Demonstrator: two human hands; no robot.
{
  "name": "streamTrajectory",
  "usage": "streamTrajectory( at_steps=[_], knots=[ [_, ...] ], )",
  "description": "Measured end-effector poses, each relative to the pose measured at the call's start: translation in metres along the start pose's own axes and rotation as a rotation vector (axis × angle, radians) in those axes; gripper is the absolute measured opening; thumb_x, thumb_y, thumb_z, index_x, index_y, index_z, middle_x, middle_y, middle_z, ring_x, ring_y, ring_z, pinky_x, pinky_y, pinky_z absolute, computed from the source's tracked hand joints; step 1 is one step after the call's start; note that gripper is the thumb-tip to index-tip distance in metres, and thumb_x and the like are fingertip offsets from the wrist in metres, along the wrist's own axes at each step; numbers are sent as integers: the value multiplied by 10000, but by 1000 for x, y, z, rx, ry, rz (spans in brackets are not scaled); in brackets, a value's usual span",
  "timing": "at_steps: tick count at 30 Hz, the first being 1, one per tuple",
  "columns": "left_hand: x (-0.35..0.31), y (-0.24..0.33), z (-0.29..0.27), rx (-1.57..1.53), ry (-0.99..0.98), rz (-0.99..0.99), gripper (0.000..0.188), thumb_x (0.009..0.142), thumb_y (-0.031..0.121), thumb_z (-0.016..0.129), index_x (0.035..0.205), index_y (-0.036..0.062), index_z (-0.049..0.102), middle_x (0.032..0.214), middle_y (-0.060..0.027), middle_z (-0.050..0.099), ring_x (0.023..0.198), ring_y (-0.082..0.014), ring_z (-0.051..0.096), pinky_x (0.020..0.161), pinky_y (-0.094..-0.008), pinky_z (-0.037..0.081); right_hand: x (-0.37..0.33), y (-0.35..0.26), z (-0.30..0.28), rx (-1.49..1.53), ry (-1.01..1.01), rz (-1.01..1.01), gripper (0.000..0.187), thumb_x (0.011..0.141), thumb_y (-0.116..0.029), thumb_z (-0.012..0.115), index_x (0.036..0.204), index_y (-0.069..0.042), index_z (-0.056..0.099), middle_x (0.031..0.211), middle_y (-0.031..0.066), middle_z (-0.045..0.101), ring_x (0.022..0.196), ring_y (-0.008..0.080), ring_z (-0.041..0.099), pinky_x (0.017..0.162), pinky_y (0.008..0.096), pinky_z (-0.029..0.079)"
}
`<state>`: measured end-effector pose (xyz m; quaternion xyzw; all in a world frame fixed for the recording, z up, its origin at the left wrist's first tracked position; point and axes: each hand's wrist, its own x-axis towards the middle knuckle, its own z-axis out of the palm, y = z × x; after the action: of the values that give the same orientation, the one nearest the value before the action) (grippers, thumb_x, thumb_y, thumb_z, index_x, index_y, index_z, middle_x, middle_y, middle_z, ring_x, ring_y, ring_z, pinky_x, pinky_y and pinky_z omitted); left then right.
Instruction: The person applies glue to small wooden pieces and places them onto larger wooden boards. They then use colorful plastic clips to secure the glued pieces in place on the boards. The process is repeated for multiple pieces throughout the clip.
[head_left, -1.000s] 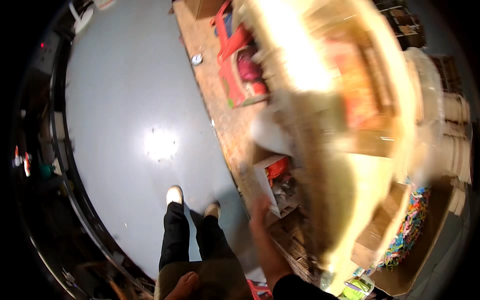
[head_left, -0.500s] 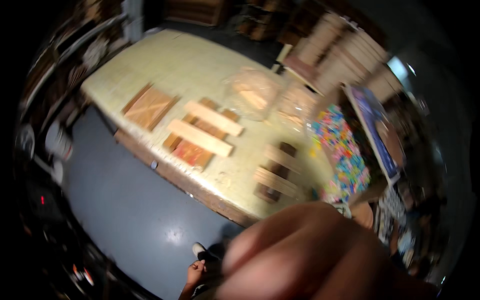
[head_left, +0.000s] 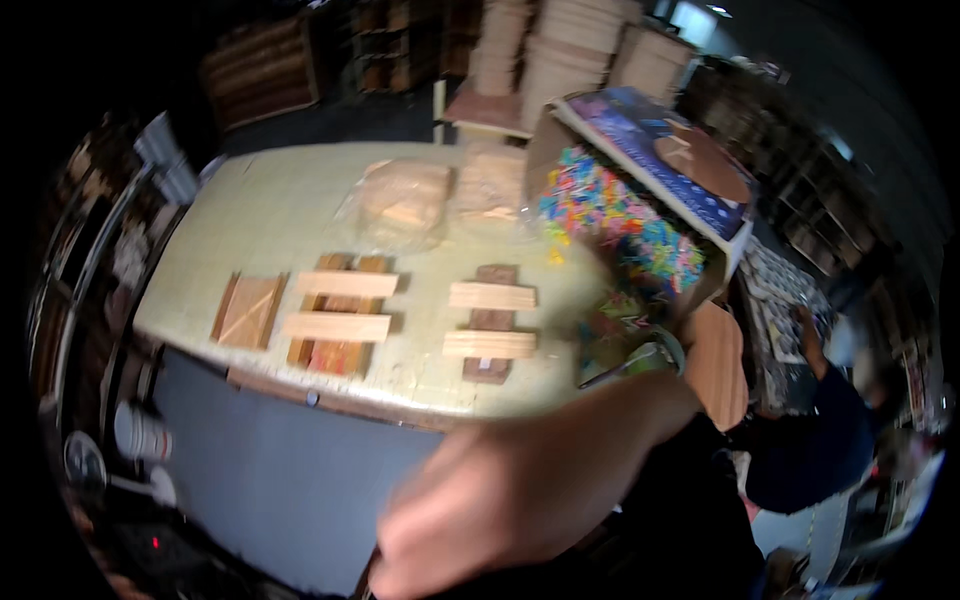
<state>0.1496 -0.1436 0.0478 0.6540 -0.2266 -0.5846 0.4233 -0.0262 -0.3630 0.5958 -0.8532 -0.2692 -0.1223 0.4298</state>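
My right hand (head_left: 490, 510) fills the lower middle of the view, very close to the camera and blurred; its dark-sleeved forearm (head_left: 690, 500) enters from the lower right. It touches nothing that I can make out, and its fingers are too smeared to read. Beyond it stands a pale worktable (head_left: 250, 220). On the table lie a square wooden panel (head_left: 247, 310), a frame of light slats across darker strips (head_left: 340, 312) and a smaller one (head_left: 490, 322). My left hand is out of view.
Two clear bags of wooden pieces (head_left: 402, 205) lie at the table's far side. A tilted cardboard box of bright plastic pieces (head_left: 640, 225) stands at the right end. Another person's hand (head_left: 806, 335) and dark blue sleeve (head_left: 805, 450) are at the right. Stacked boards (head_left: 580, 45) behind.
The view has swung from the floor up to the table and closer to it. My blurred hand has shifted left across the lower part of the picture.
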Motion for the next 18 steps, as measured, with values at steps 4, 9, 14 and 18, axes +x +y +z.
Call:
streamTrajectory(
  at_steps=[4, 9, 14, 18],
  knots=[
    [22, 36, 17, 62, -32, 73, 239, 935, 253, 554, 830, 39, 569, 727, -35, 602, 635, -123, 530, 577, -290, 450, -54, -52, -68, 620, 377, -167, 126, 921, -103, 493, 913, -3, 569, 779, 180, 599, 566, 253, 561, 446, 337, 411],
    [57, 122, 77, 137, 6, 102, 282, 965, 284, 480, 854, 39, 564, 736, -44, 582, 637, -129, 516, 566, -302, 436, -101, -101, -39, 709, 405, -231, 189, 911, -187, 548, 1038, -48, 561, 765, 142, 594, 521, 214, 556, 390, 271, 380],
    [60, 191, 113, 377, -9, 140, 294, 947, 271, 500, 801, 29, 580, 661, -26, 554, 601, -118, 480, 561, -294, 406, -147, -80, -42, 534, 248, -432, 198, 900, -111, 524, 1074, -29, 572, 772, 73, 568, 535, 142, 519, 432, 224, 375],
    [53, 207, 108, 433, 48, 25, 353, 941, 318, 528, 852, -1, 648, 651, -24, 573, 598, -114, 484, 574, -282, 416, -166, -62, -48, 179, -80, -236, 203, 888, -107, 531, 1056, 6, 556, 781, 60, 572, 546, 132, 500, 450, 226, 391]
  ],
)
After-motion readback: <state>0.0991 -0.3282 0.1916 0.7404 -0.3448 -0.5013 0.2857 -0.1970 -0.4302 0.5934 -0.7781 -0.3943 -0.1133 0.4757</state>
